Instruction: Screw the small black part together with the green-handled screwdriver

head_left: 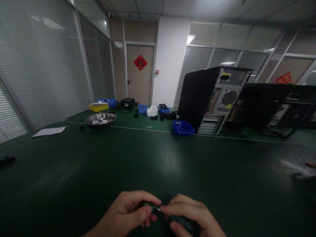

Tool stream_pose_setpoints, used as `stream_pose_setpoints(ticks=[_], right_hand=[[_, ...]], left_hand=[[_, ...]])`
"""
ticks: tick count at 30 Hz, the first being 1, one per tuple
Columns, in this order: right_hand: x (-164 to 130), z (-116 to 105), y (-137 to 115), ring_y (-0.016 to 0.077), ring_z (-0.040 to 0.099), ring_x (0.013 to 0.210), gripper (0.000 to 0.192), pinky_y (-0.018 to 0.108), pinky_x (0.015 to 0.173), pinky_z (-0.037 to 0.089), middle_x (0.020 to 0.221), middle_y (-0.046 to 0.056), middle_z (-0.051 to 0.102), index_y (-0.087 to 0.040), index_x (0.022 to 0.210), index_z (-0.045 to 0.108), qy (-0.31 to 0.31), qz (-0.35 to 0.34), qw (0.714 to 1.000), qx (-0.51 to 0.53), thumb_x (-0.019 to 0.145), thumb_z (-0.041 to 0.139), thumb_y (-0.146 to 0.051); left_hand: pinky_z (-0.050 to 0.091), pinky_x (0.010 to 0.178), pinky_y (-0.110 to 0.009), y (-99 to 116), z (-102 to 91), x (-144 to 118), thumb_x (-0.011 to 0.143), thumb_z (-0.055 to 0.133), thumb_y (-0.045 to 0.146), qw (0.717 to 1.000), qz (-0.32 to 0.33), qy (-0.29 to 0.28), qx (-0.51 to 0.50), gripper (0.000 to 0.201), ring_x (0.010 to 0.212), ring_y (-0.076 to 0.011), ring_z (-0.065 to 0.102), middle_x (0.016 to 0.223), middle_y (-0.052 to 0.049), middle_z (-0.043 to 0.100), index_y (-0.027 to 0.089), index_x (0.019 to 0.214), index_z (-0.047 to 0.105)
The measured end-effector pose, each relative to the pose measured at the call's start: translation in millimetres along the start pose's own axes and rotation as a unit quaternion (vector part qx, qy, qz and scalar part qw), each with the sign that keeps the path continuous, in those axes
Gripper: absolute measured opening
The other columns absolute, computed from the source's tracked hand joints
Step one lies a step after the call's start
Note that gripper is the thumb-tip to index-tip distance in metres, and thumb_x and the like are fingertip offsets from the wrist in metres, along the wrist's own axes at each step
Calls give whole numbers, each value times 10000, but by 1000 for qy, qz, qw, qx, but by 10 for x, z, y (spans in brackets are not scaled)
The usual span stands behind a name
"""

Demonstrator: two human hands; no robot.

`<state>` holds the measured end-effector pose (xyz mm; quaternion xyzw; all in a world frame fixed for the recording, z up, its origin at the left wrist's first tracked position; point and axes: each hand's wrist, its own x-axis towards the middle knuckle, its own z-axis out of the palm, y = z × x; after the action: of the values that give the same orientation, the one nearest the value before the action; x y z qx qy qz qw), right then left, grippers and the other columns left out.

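Note:
My left hand (130,212) is closed, pinching a small green circuit board (148,204) between thumb and fingers near the front of the table. Its far end is covered by my fingers. Close beside it on the right, my right hand (191,214) is wrapped round a dark-handled screwdriver (184,223). Its thin metal shaft shows between the two hands and points left, to the board's right end. Whether the tip touches the board I cannot tell, as the fingers hide part of it.
The green table (118,158) carries a black computer case (197,98), a blue bin (183,127), a metal bowl (100,119), a yellow basket (98,107), a white plastic housing (152,111) and a sheet of paper (48,131). A dark object (7,160) lies at the left edge.

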<state>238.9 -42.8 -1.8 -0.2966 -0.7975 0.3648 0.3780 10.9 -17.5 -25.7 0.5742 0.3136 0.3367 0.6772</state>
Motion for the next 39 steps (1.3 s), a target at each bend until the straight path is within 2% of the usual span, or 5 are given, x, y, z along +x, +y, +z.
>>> stream_pose_setpoints(ticks=[13,22,26,31,39], right_hand=[[-25,1,145,214,704,830,338,305,713,539,934,113,727,-299,1209,659,-3,-51,998,32,891,629,-187],[-45,31,172,209,700,809,347,301,702,543,922,110,711,-282,1206,661,19,-41,999,-10,883,626,-161],[-32,27,152,207,700,802,352,291,691,540,907,111,715,-278,1202,663,20,-50,999,-11,879,623,-145],[-30,20,178,211,702,815,378,307,708,543,922,110,723,-304,1230,641,10,-62,998,9,882,626,-157],[-28,0,169,221,704,825,285,318,717,543,918,128,724,-258,1170,689,-9,-32,999,13,894,626,-225]], left_hand=[[432,571,-218,-102,-75,53,753,725,492,998,6,-37,-47,357,579,-108,570,743,-57,725,208,964,772],[467,660,-258,-21,-32,-13,825,644,484,997,34,26,68,316,758,-170,622,904,-50,670,267,1033,742],[463,658,-260,-17,-27,-24,835,633,476,995,42,23,86,310,751,-170,617,904,-49,659,269,1040,736],[438,620,-245,-45,-49,-3,827,636,503,998,19,-16,51,355,656,-133,568,821,-46,683,243,1048,733],[418,565,-224,-65,-66,54,771,697,514,999,17,-41,-18,382,576,-111,548,742,-53,707,206,988,759]])
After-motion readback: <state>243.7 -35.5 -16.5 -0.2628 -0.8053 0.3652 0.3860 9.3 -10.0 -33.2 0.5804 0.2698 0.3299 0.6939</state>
